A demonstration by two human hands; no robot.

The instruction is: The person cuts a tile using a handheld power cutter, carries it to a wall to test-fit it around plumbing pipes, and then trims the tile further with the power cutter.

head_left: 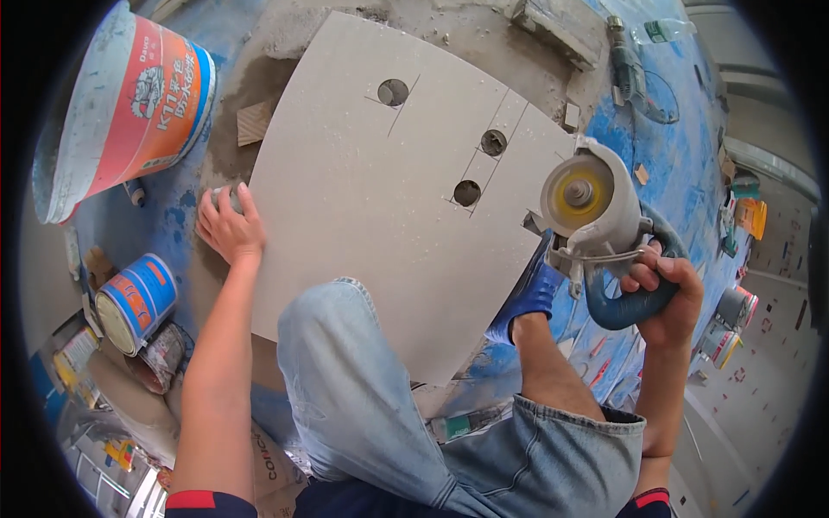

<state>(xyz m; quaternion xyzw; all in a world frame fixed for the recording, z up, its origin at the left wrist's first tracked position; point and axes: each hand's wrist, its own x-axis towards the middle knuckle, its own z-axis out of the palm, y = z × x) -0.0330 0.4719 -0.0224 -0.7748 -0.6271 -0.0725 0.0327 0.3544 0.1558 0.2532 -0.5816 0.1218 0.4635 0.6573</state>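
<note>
A large pale tile (pixel 363 190) lies in front of me, with several round holes, pencil lines and a small notch at its right edge. My right hand (pixel 665 293) is closed round the blue rear handle of an angle grinder (pixel 604 216). The grinder is raised over the tile's right side, its yellow-centred disc facing up under a curved guard. At the tile's left edge my left hand (pixel 231 226) has its fingers curled over a small greyish thing; its kind is hidden. My left knee is over the tile's near edge, and my blue shoe (pixel 528 298) is beside its right edge.
A big red and white bucket (pixel 129 104) stands at the far left, with a blue paint can (pixel 138 302) nearer me. A power drill (pixel 629 73) and a plastic bottle (pixel 665 32) lie at the far right. Wood scraps (pixel 253 123) lie around the tile.
</note>
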